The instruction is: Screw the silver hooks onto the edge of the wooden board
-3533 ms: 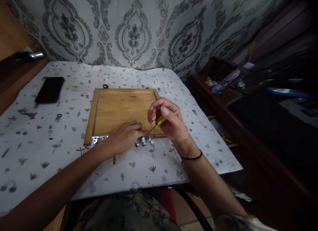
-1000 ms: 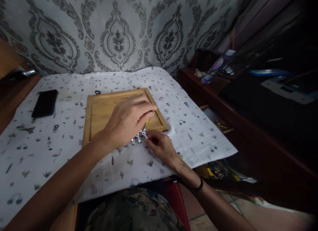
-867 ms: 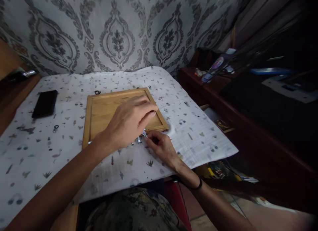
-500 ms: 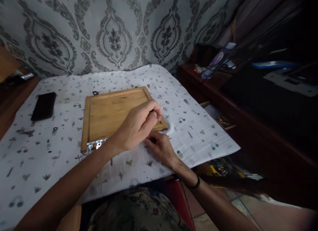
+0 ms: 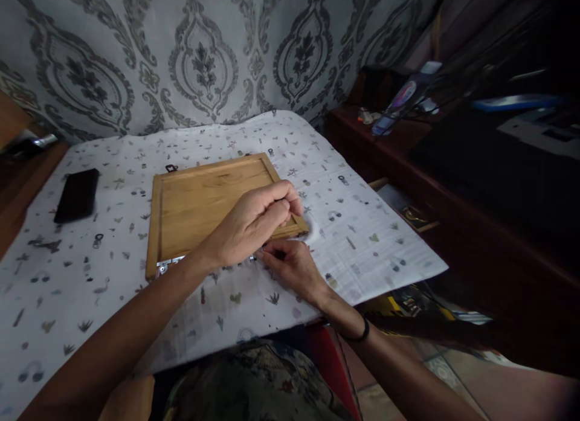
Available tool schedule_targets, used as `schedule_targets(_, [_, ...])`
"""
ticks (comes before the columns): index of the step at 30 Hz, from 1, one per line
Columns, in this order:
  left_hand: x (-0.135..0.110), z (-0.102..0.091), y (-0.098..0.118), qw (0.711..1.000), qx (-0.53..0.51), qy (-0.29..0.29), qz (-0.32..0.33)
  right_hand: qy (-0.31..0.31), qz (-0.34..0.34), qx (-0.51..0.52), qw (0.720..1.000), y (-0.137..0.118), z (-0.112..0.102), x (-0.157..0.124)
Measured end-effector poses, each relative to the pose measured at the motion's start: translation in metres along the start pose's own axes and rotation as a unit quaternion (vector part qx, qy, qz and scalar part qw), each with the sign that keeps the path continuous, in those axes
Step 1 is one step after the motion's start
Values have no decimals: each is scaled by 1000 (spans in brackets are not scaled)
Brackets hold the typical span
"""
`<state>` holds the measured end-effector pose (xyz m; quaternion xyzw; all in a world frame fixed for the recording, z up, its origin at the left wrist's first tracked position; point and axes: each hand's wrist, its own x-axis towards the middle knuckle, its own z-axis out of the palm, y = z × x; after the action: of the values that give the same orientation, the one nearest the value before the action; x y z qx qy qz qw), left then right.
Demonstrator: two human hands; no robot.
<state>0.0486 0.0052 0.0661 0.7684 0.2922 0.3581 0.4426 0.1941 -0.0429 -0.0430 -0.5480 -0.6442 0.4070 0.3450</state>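
A framed wooden panel [image 5: 203, 197] lies flat on the patterned white cloth [image 5: 385, 252]. Along its near edge runs a strip of shiny metal hardware [image 5: 168, 265], partly covered by my left forearm. My left hand [image 5: 254, 218] reaches over the panel's near right part with its fingers curled closed; whatever is inside them is hidden. Just below it, my right hand [image 5: 292, 265] has thumb and finger pinched together at the panel's near edge. A small bright metal bit shows by those fingertips, too small to name.
A black phone [image 5: 77, 194] rests on the cloth at the left. To the right stands a dark red desk [image 5: 353, 137] bearing a bottle [image 5: 403, 101] and a blue object [image 5: 516, 102]. An open drawer [image 5: 405, 206] sits below the desk's top.
My right fingertips have shifted slightly left along the panel's near edge, and a bright metal bit now shows there. My left hand stays closed over the panel. The view has shifted slightly.
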Motion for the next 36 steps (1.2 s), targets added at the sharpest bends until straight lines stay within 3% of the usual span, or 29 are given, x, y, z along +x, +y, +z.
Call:
schedule_targets(8, [5, 8, -3, 1000, -20, -4, 5, -28, 12, 23, 999, -1, -6, 2])
schedule_targets(19, [15, 30, -18, 985, -87, 146, 26, -41, -3, 24, 999, 0, -9, 2])
schedule_targets(22, [18, 25, -23, 988, -111, 108, 21, -41, 2, 16, 999, -1, -10, 1])
schedule_targets(26, [26, 7, -23, 976, -208, -56, -12, -30, -1, 11, 999, -2, -10, 1])
schedule_targets(28, [30, -1, -23, 964, -245, -95, -32, -25, 0, 8, 1000, -2, -10, 1])
schedule_targets(33, [31, -3, -22, 959, -268, -86, -30, -29, 6, -4, 1000, -3, -9, 2])
schedule_targets(36, [26, 3, -18, 979, -201, -8, -6, -32, 5, -4, 999, -4, -9, 2])
